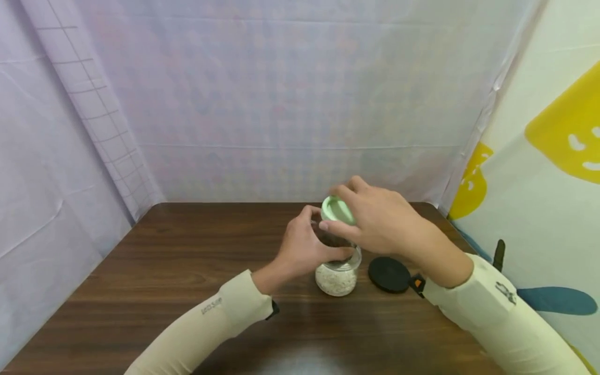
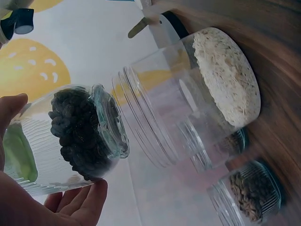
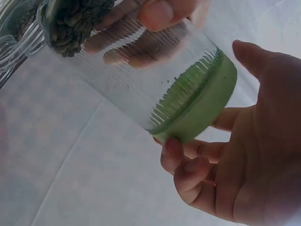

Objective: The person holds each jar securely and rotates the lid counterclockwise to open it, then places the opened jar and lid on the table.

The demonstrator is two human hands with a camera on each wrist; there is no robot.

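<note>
My left hand grips a small ribbed glass jar, tipped mouth-down over a larger glass jar. Dark, raisin-like pieces are bunched by the small jar's mouth. Its other end has a green cap, turned upward. My right hand holds that green end, fingers curled against its side. Below, the larger jar stands upright on the table with pale oat-like flakes in its bottom. In the left wrist view, the small jar's mouth is right by the larger jar's threaded rim.
A round black lid lies on the wooden table, just right of the larger jar. Beyond it, the left wrist view shows a small jar with brown and dark pieces and another glass jar. Curtains hang behind.
</note>
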